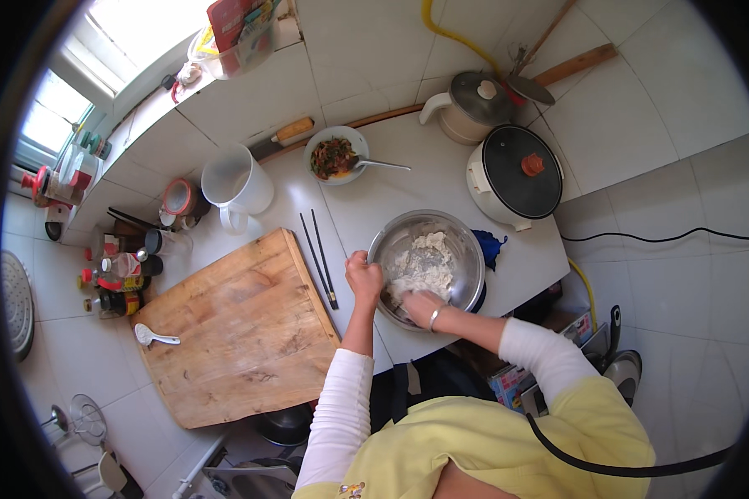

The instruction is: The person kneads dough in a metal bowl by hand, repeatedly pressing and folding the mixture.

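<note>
A stainless steel mixing bowl stands on the white tiled counter, with shaggy flour dough inside. My left hand is closed around the bowl's left rim. Down in the bowl, my right hand presses into the loose dough at the near side; its fingertips are blurred and partly hidden, so their grip is unclear. A metal bangle circles my right wrist. Just left of the bowl lies a pair of black chopsticks, beside a wooden cutting board. A dark blue cloth shows beyond the bowl's right edge.
On the board rests a white spoon. Behind are a clear plastic jug, a bowl of chopped food with a spoon, and a knife. An electric pot and a smaller lidded pot occupy the back right. Several bottles line the left.
</note>
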Tool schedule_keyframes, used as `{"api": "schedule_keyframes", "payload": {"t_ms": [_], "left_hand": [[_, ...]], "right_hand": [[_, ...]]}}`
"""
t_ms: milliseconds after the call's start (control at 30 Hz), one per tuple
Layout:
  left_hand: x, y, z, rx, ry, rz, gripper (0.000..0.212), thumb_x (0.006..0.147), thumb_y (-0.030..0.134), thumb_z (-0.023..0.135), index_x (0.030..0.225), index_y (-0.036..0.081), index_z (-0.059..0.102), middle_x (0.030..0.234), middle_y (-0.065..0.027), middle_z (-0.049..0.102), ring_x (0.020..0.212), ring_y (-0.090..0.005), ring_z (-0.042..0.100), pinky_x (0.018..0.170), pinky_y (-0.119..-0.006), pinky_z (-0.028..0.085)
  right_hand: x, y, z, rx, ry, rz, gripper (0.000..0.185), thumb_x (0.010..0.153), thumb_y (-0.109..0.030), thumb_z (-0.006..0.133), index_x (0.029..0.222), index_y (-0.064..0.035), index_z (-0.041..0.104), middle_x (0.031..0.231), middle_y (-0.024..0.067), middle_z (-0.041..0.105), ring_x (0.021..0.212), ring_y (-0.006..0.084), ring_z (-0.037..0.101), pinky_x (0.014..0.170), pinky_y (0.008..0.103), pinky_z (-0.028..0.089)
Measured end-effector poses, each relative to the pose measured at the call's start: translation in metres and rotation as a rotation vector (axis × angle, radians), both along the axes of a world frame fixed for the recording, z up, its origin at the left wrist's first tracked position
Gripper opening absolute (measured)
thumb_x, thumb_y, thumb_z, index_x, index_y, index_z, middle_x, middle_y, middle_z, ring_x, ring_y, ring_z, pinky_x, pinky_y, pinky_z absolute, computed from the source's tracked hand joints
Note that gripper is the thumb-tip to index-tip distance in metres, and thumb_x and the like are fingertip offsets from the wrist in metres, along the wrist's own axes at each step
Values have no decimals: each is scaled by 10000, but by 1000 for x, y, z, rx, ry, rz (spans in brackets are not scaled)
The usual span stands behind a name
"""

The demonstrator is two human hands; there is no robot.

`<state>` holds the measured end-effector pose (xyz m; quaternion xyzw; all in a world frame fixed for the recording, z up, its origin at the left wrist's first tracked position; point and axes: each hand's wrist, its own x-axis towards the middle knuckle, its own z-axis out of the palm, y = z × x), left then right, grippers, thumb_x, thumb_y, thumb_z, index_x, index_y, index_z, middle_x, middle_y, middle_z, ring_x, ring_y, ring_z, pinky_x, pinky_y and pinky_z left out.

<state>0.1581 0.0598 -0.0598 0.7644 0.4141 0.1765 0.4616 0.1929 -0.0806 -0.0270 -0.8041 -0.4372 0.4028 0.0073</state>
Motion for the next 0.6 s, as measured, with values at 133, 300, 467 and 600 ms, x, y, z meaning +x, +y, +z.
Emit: {"api": "schedule_keyframes", "payload": {"t_ms": [133, 300, 467, 600], "left_hand": [[3, 2, -4, -73, 47, -61, 187, 593, 0, 486, 747, 0, 594, 777, -163, 586, 754, -378, 527, 778, -406, 421], [-3, 11, -19, -66, 0, -7, 187, 593, 4, 490, 743, 2, 602, 798, -161, 596, 794, -370, 526, 774, -407, 423], [4, 5, -16, -36, -56, 36, 195, 597, 3, 489, 755, 0, 602, 808, -158, 601, 824, -363, 522, 771, -401, 426], [2, 5, -24, 54, -88, 25, 203, 588, -7, 492, 756, -7, 607, 735, -155, 601, 704, -313, 544, 693, -357, 436]], "right_hand": [[61, 52, -3, 269, -98, 43, 169, 686, -196, 625, 806, -80, 601, 908, 147, 593, 808, 332, 591, 710, 421, 482], [106, -12, -16, 498, -559, 210, 217, 744, -141, 499, 921, -146, 624, 998, 69, 574, 987, 234, 494, 890, 346, 389], [10, -54, 11, 139, -499, 128, 302, 726, -127, 518, 1021, -112, 581, 1039, 115, 539, 999, 268, 503, 856, 382, 428], [4, -14, 13, 373, -151, 166, 310, 702, -134, 535, 1008, -137, 580, 995, 131, 529, 983, 305, 515, 791, 401, 466]]}}
